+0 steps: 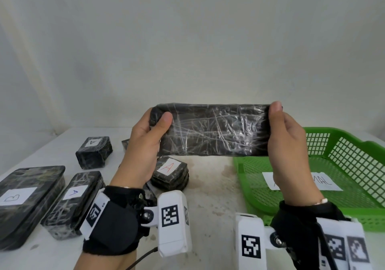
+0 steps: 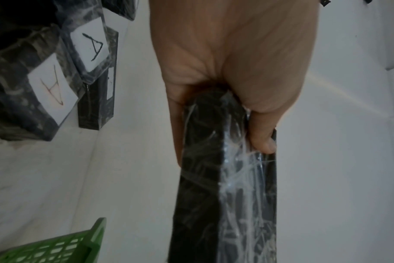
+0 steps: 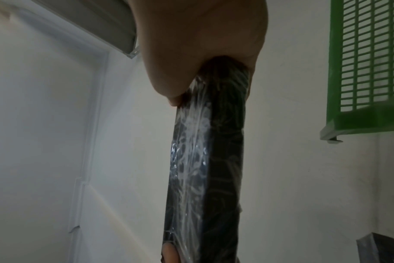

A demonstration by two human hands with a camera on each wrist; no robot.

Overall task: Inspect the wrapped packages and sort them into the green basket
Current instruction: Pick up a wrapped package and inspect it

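Your left hand (image 1: pixel 143 142) grips the left end of a long, flat black package wrapped in crinkled clear film (image 1: pixel 212 131), thumb curled over the near face, fingers hidden behind it. Your right hand (image 1: pixel 291 142) pinches the right end, thumb on the front at the top corner. You've got it raised off the white table (image 1: pixel 210 188), held level in front of you, broad face toward you, with no label showing on that face. The left wrist view looks along its thin edge running away from your palm (image 2: pixel 232 53), and the right wrist view shows the same slab from the other end.

Below your right hand sits the green plastic mesh basket (image 1: pixel 354 161), on the table's right side, with a white paper slip (image 1: pixel 325 183) lying on its floor; its writing is partly hidden by your wrist.

Under your left hand, a small stacked black package with a red "A" label (image 1: pixel 169 170). Further left, a small black cube-like package with an "A" label (image 1: pixel 93 152), then a longer black package with a blue "A" label (image 1: pixel 73 201), and at the far left edge a wide flat black package labelled "B" (image 1: pixel 27 203). All four rest on the table, apart from the basket.
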